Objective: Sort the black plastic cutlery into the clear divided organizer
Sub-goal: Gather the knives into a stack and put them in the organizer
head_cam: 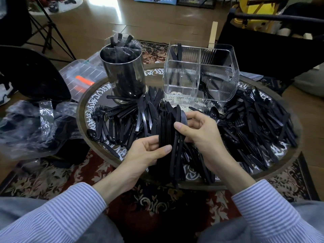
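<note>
Right now your left hand (149,151) curls around a thick bundle of knives (168,137) at frame centre, while your right hand (198,132) pinches its top edge, thumb and fingers closed on the outermost pieces. The clear organizer (200,74) stands at upper centre-right, nearly empty, with loose cutlery (254,123) heaped on the round tray (82,109). Slick handles, uneven stack: loosen either grip and the bundle likely fans out and drops back into the heap, or a stray fork rides along into the wrong compartment.

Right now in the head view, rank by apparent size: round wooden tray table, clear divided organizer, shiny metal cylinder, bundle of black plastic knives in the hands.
1. Round wooden tray table
2. Clear divided organizer

Unranked: shiny metal cylinder and bundle of black plastic knives. They look similar, and the bundle sits nearer the camera.
</note>
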